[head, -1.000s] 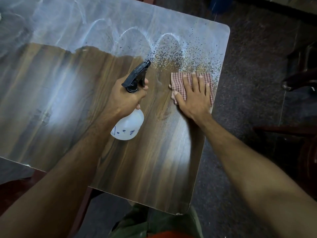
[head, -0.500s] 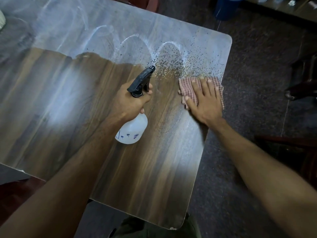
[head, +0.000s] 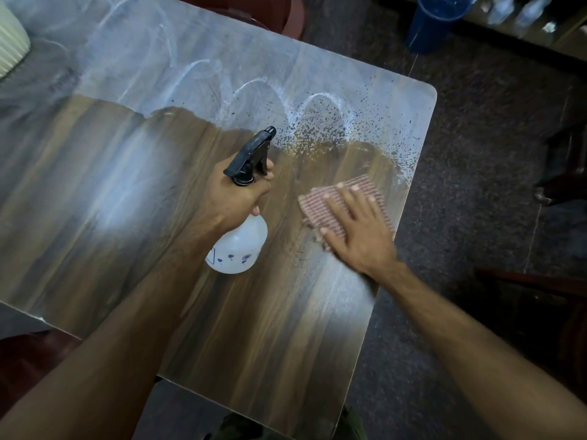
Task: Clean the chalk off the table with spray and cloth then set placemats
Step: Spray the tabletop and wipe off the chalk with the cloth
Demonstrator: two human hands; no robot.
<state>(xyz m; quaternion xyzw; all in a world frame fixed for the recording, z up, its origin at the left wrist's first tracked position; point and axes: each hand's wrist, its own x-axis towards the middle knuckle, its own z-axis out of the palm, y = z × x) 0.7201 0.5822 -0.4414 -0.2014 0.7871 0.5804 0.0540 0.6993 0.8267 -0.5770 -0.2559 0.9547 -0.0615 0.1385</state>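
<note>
1. I'm mid-wipe: my right hand [head: 355, 230] lies flat, fingers spread, pressing the checked cloth [head: 320, 208] onto the table [head: 222, 328] near its right edge.
2. My left hand [head: 233, 198] is curled round the spray bottle [head: 238, 246] — held above the wood.
3. Next, I judge, the cloth must reach the wetted chalk [head: 317, 115] beyond; no placemats in view.

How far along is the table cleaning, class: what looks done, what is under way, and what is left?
Done: the near part of the table shows bare wood grain. Under way: the right hand presses the cloth flat by the right edge, while the left hand grips the spray bottle. Left: the chalk loops and speckled haze on the far strip; no placemats in view.
</note>
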